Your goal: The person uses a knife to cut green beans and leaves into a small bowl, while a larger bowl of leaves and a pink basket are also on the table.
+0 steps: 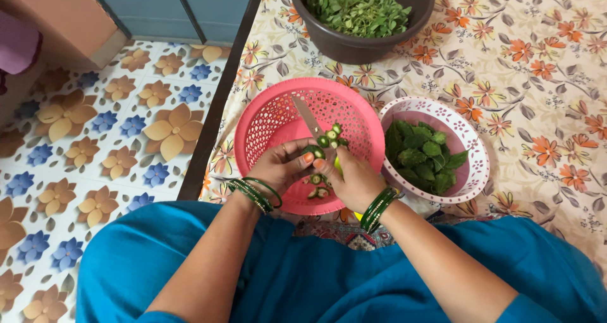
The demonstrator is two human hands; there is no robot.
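Nearest us, our left hand (278,166) pinches a green vegetable piece (314,151) over the pink perforated basket (265,124); it looks small, firm and slippery, best held by its uncut end. At three o'clock, our right hand (354,180) grips the knife (308,117), fingers curled shut. Cut slices (331,134) lie at twelve.

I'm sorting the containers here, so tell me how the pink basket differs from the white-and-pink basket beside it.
The pink basket is solid pink and holds a few cut green slices; the white-and-pink basket is white with a pink rim and holds whole bumpy green vegetables. Both hands work above the pink one only. Both are round, perforated, and sit on the floral cloth.
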